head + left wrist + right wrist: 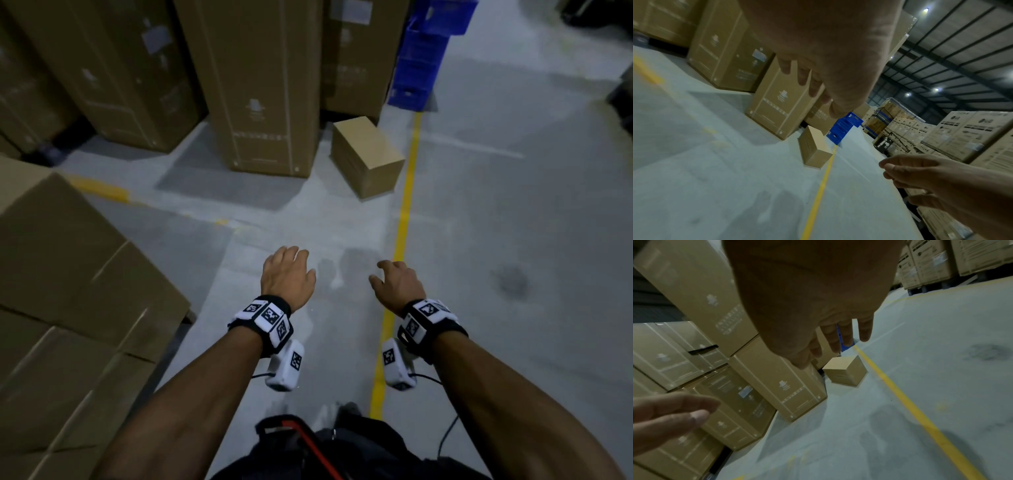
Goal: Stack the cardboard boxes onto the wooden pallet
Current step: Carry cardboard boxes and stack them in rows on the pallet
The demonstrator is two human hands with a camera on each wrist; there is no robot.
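Cardboard box, one, two empty hands

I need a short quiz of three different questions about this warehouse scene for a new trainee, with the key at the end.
1. True or false: the left hand and the right hand both hold nothing.
2. On which side of the yellow floor line does the small cardboard box stand? A) left B) right C) across it
3. Fill in: the stacked crates behind the small box are ____ in colour.

Key: 1 true; 2 A; 3 blue.
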